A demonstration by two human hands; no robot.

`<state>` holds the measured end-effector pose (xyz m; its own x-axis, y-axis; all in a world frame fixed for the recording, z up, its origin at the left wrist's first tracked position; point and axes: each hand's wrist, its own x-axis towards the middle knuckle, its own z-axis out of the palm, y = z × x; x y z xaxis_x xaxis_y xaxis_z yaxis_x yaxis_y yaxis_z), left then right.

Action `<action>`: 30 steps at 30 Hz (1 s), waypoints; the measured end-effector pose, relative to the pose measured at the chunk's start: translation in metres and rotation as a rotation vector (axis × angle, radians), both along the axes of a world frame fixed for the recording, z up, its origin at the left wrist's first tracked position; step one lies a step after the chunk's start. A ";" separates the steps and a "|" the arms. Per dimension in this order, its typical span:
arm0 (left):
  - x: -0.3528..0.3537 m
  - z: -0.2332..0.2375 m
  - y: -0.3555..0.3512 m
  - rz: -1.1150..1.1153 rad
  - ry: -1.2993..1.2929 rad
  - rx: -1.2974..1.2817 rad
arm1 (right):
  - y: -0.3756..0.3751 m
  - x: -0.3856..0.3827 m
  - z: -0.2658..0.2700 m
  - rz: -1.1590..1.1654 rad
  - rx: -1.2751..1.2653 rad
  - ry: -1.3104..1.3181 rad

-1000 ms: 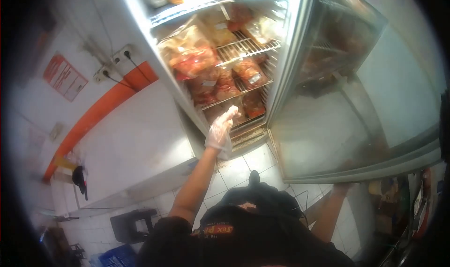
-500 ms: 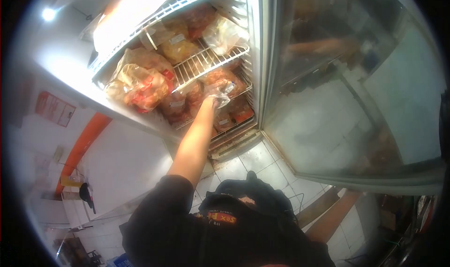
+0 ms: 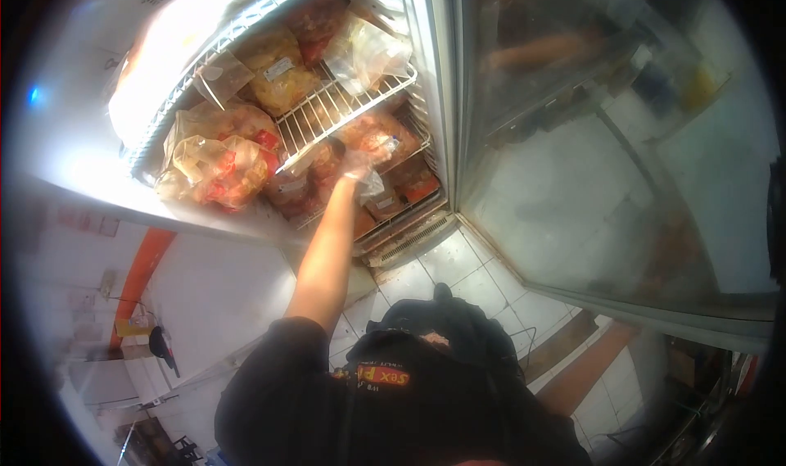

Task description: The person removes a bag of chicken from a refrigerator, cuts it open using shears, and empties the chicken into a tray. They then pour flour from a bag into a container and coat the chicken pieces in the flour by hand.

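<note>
My left hand (image 3: 358, 167) reaches into the open glass-door fridge at the lower rack. It appears closed on the clear plastic of a bag (image 3: 372, 186), though blur softens the fingers. Around it lie bags of reddish, meat-like food (image 3: 377, 134), some with white labels. To its left, a large knotted plastic bag (image 3: 221, 167) with red and pale contents bulges past the shelf edge. Far to the right, my right hand (image 3: 626, 329) is at the edge of the glass door (image 3: 565, 196); its fingers are mostly hidden there.
A white wire shelf (image 3: 327, 110) above my left hand bears a bag of yellowish food (image 3: 282, 69) and a pale plastic bag (image 3: 368, 52). White floor tiles (image 3: 450, 261) lie below the fridge's vent grille (image 3: 413, 241). An orange stripe (image 3: 143, 282) marks the left side.
The view has shifted, so the fridge and its bags sit farther left. My left hand stays among the lower bags, slightly turned, with the clear plastic now below it. My right hand remains at the door.
</note>
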<state>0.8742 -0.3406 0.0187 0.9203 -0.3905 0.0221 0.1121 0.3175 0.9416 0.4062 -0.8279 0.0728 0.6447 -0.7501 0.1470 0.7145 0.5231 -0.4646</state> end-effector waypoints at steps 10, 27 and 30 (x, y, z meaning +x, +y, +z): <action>-0.011 0.002 -0.034 0.470 -0.167 0.238 | -0.006 0.001 0.005 -0.032 -0.026 0.013; -0.010 0.039 -0.033 0.466 0.110 -0.305 | -0.012 0.012 0.008 -0.083 -0.052 0.018; -0.012 0.045 -0.026 0.464 0.143 -0.322 | -0.015 0.013 0.009 -0.089 -0.058 0.031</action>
